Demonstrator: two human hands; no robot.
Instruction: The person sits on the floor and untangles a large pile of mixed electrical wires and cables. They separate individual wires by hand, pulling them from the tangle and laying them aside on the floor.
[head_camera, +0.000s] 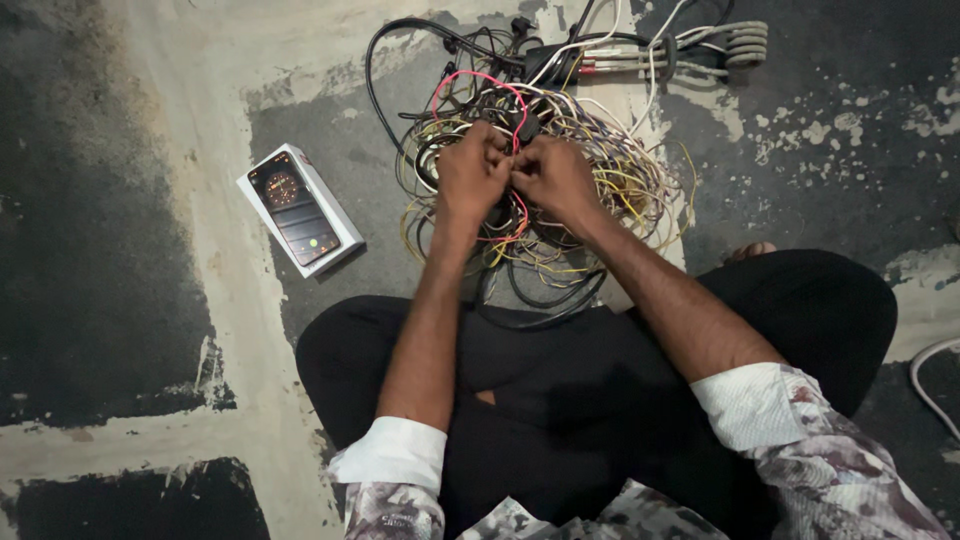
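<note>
Pinching thin strands of the tangled wire bundle (540, 190) with fingers of both left hand (470, 175) and right hand (553, 175), knuckles almost touching over a red wire (480, 78). Lying well left of the fingers: phone (293, 207) on white box (335, 250), on the floor (120, 250).

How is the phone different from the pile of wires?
The phone is one flat, dark rectangle lying on a white box; the pile of wires is a loose tangle of many colours. The phone lies untouched, while the left hand and right hand work in the wires. Both rest on the floor.
</note>
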